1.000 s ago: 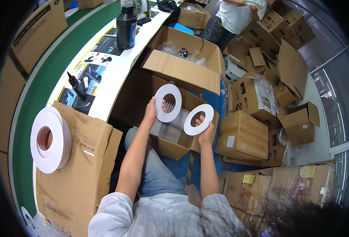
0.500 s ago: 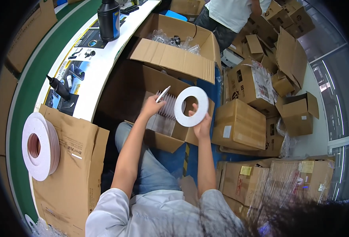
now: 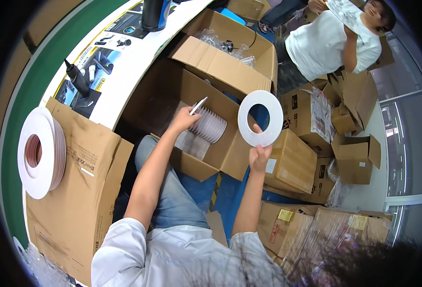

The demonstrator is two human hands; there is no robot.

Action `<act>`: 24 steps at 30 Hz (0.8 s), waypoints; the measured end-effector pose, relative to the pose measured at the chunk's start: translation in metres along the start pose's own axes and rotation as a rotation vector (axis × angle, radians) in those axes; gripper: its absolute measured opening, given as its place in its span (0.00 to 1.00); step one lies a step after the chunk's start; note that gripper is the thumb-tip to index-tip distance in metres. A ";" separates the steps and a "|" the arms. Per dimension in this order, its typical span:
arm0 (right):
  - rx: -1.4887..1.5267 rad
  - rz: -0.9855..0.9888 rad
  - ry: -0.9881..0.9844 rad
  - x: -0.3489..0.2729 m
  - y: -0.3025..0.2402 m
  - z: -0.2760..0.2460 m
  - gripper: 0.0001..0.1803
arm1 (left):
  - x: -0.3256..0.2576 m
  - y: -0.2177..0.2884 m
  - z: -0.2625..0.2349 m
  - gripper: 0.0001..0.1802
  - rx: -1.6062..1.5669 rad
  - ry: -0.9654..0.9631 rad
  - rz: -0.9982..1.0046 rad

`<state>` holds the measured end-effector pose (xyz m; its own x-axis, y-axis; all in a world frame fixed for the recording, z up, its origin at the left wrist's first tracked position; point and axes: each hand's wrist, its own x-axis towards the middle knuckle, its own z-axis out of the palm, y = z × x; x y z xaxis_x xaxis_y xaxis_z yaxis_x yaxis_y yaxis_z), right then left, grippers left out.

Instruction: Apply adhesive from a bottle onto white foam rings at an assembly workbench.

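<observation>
White ring (image 3: 277,117), face-on, pinched low in my right fingers (image 3: 258,153); second ring (image 3: 200,104), edge-on, grasped by my left fingers (image 3: 191,117).

1 head-worn fisheye looks down into an open carton (image 3: 191,167) nearby.

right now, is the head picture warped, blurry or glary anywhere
Head view: the white table bows along its edge and the corners go black; the white ring in the right hand looks fairly crisp; the dark strands at the lower right look soft; bright streaks, likely reflections, mark the glass at far right.
</observation>
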<state>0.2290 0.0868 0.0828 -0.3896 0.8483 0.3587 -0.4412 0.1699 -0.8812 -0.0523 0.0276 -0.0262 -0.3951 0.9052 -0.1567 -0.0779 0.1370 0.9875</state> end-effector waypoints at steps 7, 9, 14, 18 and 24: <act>-0.220 0.491 0.021 -0.002 0.031 -0.028 0.28 | 0.002 0.008 0.017 0.11 0.014 -0.002 0.016; -0.189 0.562 0.078 -0.004 0.044 -0.024 0.27 | 0.005 0.003 0.015 0.11 0.048 -0.014 0.007; 0.052 0.183 0.143 -0.019 0.019 0.001 0.29 | -0.001 0.007 0.009 0.11 0.037 0.008 0.049; 0.035 0.385 0.042 -0.018 0.033 -0.019 0.30 | -0.003 0.008 0.016 0.11 0.071 0.019 0.040; -0.321 0.598 0.077 -0.014 0.072 -0.012 0.16 | -0.001 0.007 0.031 0.11 0.060 -0.089 0.085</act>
<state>0.2124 0.0936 0.0102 -0.4278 0.8740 -0.2306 0.0983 -0.2087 -0.9730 -0.0241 0.0405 -0.0182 -0.3148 0.9463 -0.0735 0.0080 0.0801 0.9968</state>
